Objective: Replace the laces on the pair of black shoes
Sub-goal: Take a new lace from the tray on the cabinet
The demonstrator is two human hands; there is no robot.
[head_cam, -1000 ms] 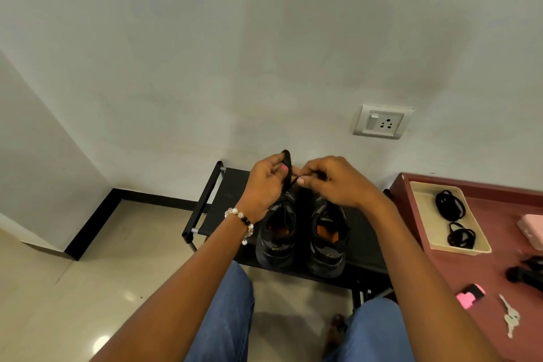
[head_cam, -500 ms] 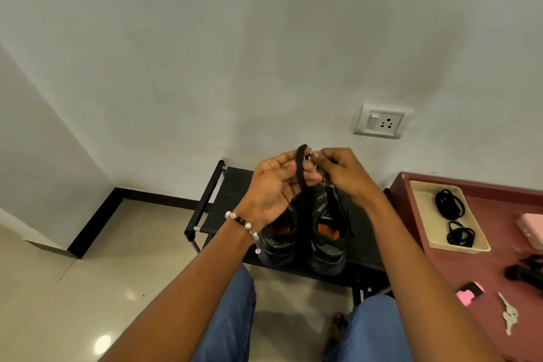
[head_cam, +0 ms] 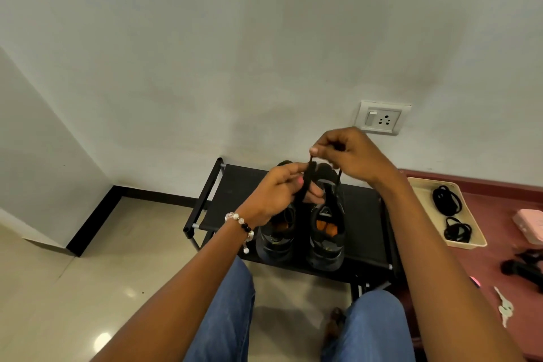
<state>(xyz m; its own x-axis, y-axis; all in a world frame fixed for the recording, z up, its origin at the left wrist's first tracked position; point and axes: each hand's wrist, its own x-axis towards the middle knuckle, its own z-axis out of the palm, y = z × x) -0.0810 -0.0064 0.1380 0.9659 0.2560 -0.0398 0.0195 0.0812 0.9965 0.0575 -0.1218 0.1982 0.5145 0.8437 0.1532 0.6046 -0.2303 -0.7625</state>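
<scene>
Mid-frame, above black shoes with orange insoles standing side by side on a black rack, both hands pinching one flat black lace: left hand lower, right hand higher.

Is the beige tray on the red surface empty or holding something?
Holding something: two coiled bundles of black laces lie inside the beige tray, one behind the other. Neither hand touches them.
</scene>
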